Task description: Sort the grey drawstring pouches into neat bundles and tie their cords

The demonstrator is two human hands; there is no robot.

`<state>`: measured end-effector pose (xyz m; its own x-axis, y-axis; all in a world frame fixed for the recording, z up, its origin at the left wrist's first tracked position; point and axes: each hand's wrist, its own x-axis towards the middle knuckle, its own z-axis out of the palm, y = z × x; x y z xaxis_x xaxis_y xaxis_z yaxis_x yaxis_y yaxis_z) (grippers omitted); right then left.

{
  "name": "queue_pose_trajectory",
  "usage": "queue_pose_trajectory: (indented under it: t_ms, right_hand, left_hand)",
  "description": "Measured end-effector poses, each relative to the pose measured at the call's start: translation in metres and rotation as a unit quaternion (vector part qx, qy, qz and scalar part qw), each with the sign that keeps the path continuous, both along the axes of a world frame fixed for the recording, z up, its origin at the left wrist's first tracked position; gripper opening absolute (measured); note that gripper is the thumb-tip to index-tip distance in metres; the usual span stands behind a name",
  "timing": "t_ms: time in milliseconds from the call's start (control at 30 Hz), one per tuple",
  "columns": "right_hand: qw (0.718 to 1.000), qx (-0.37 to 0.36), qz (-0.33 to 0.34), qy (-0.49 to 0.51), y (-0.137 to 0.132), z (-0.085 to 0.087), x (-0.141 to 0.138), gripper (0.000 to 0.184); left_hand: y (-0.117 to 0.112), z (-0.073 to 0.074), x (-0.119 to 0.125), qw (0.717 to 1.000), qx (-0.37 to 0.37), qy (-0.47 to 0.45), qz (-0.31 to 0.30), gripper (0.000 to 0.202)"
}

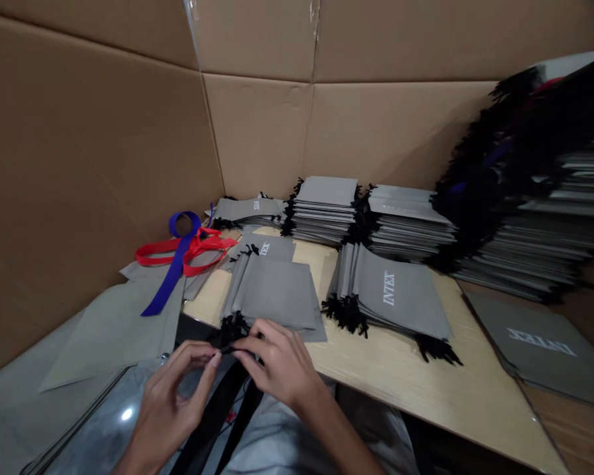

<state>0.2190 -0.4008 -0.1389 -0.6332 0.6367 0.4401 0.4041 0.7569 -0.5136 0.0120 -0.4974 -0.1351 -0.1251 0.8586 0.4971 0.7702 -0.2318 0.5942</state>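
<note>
Currently, the plain grey stack (277, 293) sits near the left end of the desk (376, 363), close to its near edge. Bare room opens to the stack's right, a strip running along that edge below the lettered stack (400, 290); behind the plain grey stack, only narrow gaps remain before the cardboard wall (257, 132).

The black cord (225, 348) is just on the near side of the plain grey stack. The left hand (171, 396) and the right hand (284, 369) both pinch it, their fingers narrowed almost tip to tip.

Five stacks stand on the desk: the plain one, the lettered one to its right, and a back row (324, 208) of three behind. Far right of the plain grey stack rises a heap (539, 244), too crowded to count, with one lettered piece (519, 320) lying nearer. To its left lie one purple ribbon (173, 277), red ribbon loops (154, 252) and large grey sheets (113, 323).

The stacked pieces look like matt fabric, flat and squarish, with ragged black tufts; the ribbons curl smoothly, and the desk looks like pale wood.
</note>
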Motion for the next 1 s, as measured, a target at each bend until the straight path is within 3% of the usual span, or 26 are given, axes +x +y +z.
queue_pose_trajectory:
  t_ms: [300,567,1000]
  right_hand:
    - [1.000,0.007,0.005,0.001,0.000,0.003,0.000,0.013]
    - [0.999,0.043,0.000,-0.020,-0.001,0.003,-0.001,0.013]
    - [0.997,0.053,-0.021,-0.054,-0.003,0.004,-0.003,0.006]
  left_hand:
    - [0.003,0.004,0.012,0.999,-0.020,-0.023,-0.014,0.031]
    - [0.005,-0.004,0.004,0.998,-0.002,0.054,-0.034,0.019]
    - [0.005,0.004,0.008,0.994,0.048,0.093,-0.042,0.016]
